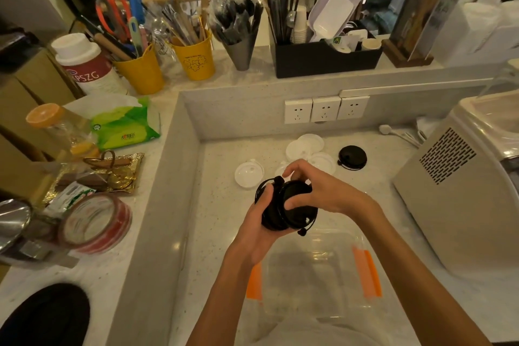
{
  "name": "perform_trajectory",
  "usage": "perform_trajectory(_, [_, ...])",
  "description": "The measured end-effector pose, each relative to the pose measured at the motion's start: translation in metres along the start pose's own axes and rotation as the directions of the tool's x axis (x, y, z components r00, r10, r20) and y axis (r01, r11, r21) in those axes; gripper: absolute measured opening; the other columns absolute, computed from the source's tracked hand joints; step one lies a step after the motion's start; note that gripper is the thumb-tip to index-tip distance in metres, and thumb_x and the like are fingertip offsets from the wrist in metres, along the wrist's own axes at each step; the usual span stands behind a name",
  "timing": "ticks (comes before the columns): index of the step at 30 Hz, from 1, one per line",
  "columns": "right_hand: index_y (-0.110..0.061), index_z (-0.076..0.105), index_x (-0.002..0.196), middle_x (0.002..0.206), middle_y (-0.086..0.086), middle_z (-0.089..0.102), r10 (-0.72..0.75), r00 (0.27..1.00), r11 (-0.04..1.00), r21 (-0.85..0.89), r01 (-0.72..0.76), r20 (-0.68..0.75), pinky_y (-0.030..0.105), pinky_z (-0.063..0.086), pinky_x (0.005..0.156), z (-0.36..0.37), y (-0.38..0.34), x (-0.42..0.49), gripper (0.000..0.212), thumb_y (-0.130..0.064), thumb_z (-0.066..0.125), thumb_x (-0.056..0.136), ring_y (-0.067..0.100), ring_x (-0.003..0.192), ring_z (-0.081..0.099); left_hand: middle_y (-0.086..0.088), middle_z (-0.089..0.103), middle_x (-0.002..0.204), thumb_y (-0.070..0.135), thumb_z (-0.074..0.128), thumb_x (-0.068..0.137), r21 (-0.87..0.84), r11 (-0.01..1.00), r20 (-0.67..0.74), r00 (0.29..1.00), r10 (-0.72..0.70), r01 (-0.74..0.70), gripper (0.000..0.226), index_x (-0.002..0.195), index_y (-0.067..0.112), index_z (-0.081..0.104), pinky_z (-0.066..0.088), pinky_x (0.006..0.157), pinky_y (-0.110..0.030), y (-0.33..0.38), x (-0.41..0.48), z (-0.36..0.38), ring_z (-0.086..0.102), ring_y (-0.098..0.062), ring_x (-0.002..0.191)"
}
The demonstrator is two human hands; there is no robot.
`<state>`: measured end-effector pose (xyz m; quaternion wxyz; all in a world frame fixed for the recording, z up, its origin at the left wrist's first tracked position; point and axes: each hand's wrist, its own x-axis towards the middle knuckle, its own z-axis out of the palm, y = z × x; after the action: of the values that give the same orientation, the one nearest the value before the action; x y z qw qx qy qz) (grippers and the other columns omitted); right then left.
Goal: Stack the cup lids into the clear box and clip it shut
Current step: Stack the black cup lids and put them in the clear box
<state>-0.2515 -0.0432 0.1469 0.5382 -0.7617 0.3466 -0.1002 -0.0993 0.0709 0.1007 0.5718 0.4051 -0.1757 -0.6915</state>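
While both hands grip a stack of black lids [286,209] above the clear box [309,275], left hand [259,229] cupping, right hand [314,191] pinching, "PSZG" reads on the tub [87,67] at the bench's far-left edge.

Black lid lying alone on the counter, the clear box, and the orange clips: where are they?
black lid [352,157], head view, its top face.
clear box [314,284], head view, its bare floor.
orange clip [254,281], head view, left clip's face.
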Motion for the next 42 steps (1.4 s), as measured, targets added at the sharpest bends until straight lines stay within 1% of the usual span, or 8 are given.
perform_trajectory(4, [-0.048,0.034,0.129,0.120,-0.006,0.043,0.029,0.984,0.994,-0.096,-0.046,-0.176,0.028,0.051,0.089,0.006,0.006,0.000,0.079,-0.049,0.082,0.066,0.014,0.111,0.049,-0.016,0.067,0.135,0.048,0.069,0.090,-0.023,0.999,-0.040,0.998,0.047,-0.048,0.048,0.128,0.019,0.070,0.059,0.090,-0.050,-0.001,0.003,0.002,0.064,-0.033,0.125])
perform_trajectory(7, [-0.036,0.043,0.130,0.120,-0.007,0.043,0.078,0.948,0.986,-0.114,-0.118,-0.308,0.028,0.051,0.086,0.014,0.009,-0.002,0.067,-0.052,0.076,0.074,0.011,0.106,0.052,-0.016,0.068,0.133,0.046,0.067,0.091,-0.019,0.995,-0.107,0.989,0.099,-0.101,0.045,0.126,0.019,0.071,0.059,0.089,-0.048,0.000,0.007,0.004,0.066,-0.031,0.123])
perform_trajectory(10, [-0.031,0.051,0.125,0.111,-0.011,0.058,0.112,0.969,0.990,0.107,-0.090,-0.220,0.020,0.056,0.070,0.025,0.005,-0.007,0.050,-0.051,0.068,0.083,0.005,0.092,0.065,-0.016,0.067,0.136,0.047,0.062,0.094,0.016,0.992,-0.135,0.983,0.128,-0.127,0.047,0.131,0.019,0.067,0.053,0.102,-0.047,0.001,0.008,0.007,0.063,-0.031,0.128])
perform_trajectory(13, [-0.028,0.053,0.130,0.115,-0.009,0.060,0.096,0.975,0.980,0.192,-0.057,-0.200,0.028,0.061,0.079,0.036,0.004,-0.009,0.047,-0.047,0.063,0.088,0.007,0.098,0.066,-0.018,0.063,0.139,0.046,0.060,0.096,0.057,0.990,-0.156,0.979,0.133,-0.126,0.055,0.140,0.013,0.058,0.046,0.110,-0.048,0.002,0.007,0.007,0.060,-0.032,0.131])
perform_trajectory(20, [-0.073,0.045,0.098,0.106,-0.041,0.051,0.077,0.984,0.988,0.143,-0.055,-0.158,0.003,0.048,0.062,0.043,-0.006,-0.009,0.037,-0.060,0.070,0.073,-0.023,0.095,0.055,-0.011,0.074,0.125,0.052,0.058,0.091,0.038,0.991,-0.143,0.981,0.133,-0.128,0.043,0.120,0.025,0.075,0.061,0.087,-0.032,0.001,0.007,0.003,0.069,-0.024,0.119])
perform_trajectory(27, [-0.037,0.032,0.143,0.143,-0.014,0.033,-0.115,0.993,0.970,-0.220,0.106,-0.029,0.034,0.046,0.106,0.044,-0.014,-0.007,0.075,-0.025,0.074,0.082,0.013,0.129,0.043,-0.017,0.071,0.128,0.065,0.056,0.090,-0.078,0.992,-0.147,0.985,0.084,-0.097,0.064,0.128,0.014,0.070,0.059,0.094,-0.042,0.002,0.003,-0.007,0.068,-0.029,0.119])
perform_trajectory(34, [-0.024,0.036,0.143,0.150,-0.006,0.031,-0.424,0.897,0.630,-0.671,0.392,0.126,0.026,0.056,0.083,0.049,-0.028,-0.020,0.079,-0.005,0.074,0.077,0.018,0.127,0.044,-0.019,0.066,0.135,0.073,0.046,0.091,-0.055,0.998,-0.071,0.997,-0.038,0.034,0.075,0.134,0.014,0.065,0.057,0.090,-0.053,0.020,0.002,-0.026,0.064,-0.035,0.124])
perform_trajectory(42, [-0.014,0.048,0.136,0.146,0.005,0.043,-0.534,0.766,0.324,-0.749,0.578,0.359,0.031,0.019,0.119,0.046,-0.040,-0.018,0.084,0.008,0.076,0.060,0.023,0.146,0.024,-0.022,0.065,0.135,0.074,0.057,0.086,-0.002,0.993,0.065,0.991,-0.115,0.115,0.077,0.134,0.014,0.065,0.053,0.091,-0.064,0.035,-0.001,-0.032,0.064,-0.039,0.123])
